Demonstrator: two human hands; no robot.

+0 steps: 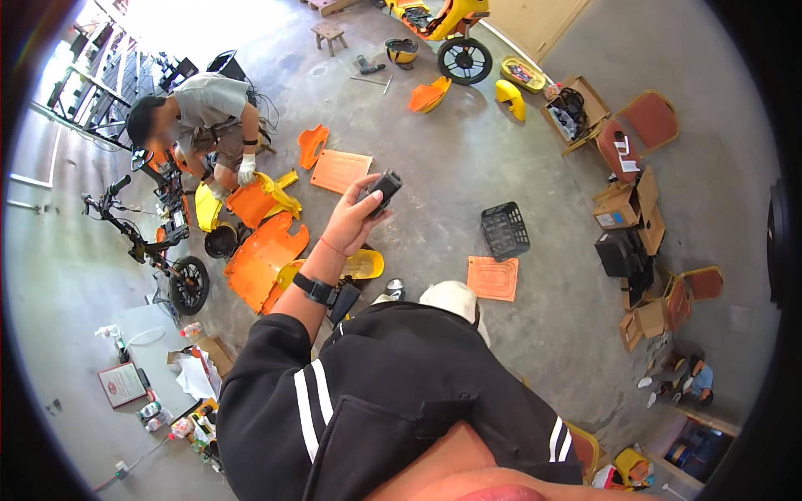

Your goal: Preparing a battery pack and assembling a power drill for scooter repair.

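My left hand (349, 224) is raised in front of me, its fingers wrapped round a small black boxy device (385, 192). The exact kind of this device does not show. A black watch (314, 289) and a thin red string (333, 247) are on that wrist. Beneath the raised arm, large orange body panels (266, 255) and a yellow panel (364, 265) lie on the floor. Beyond the hand is a flat orange panel (341, 169). My right hand is out of the picture.
A seated co-worker (213, 108) in white gloves handles yellow and orange panels at left, beside a stripped scooter frame (154, 242). A black crate (505, 231) and flat orange panel (493, 278) lie right of centre. Chairs (639, 134) and cartons (622, 207) line the right side.
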